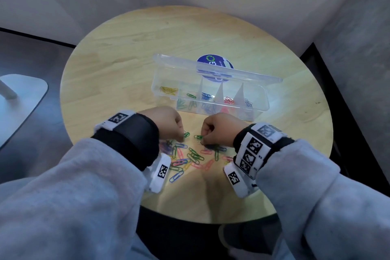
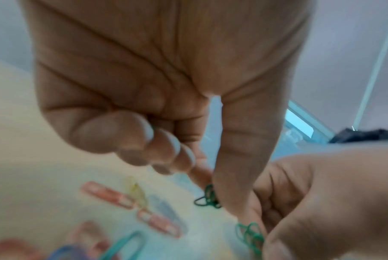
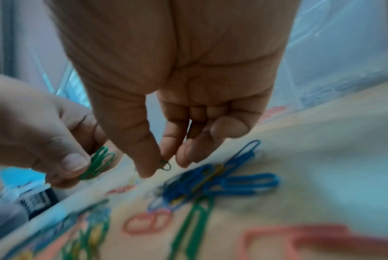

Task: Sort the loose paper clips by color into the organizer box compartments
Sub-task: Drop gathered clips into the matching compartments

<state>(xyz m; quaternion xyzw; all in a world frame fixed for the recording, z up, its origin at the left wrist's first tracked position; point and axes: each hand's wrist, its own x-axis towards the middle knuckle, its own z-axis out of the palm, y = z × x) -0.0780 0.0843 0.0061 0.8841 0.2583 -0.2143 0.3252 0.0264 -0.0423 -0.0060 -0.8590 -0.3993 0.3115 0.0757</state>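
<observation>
A clear organizer box (image 1: 260,99) stands open on the round table, holding yellow (image 1: 168,90), green (image 1: 191,96), blue (image 1: 206,96), red (image 1: 229,100) and pale clips (image 1: 248,102) in separate compartments. Loose mixed-colour clips (image 1: 190,158) lie in a pile in front of it. My left hand (image 1: 182,136) hovers over the pile's far edge and pinches a few green clips (image 2: 207,197) between thumb and forefinger. My right hand (image 1: 203,139), close beside it, pinches green clips (image 3: 165,165) at its fingertips. Blue clips (image 3: 222,183) lie just under the right hand.
The box lid (image 1: 217,69) stands up behind the compartments, with a round blue sticker (image 1: 215,62) seen through it. The wooden table (image 1: 118,59) ends close to my body. A white chair base (image 1: 19,99) is on the dark floor at the left.
</observation>
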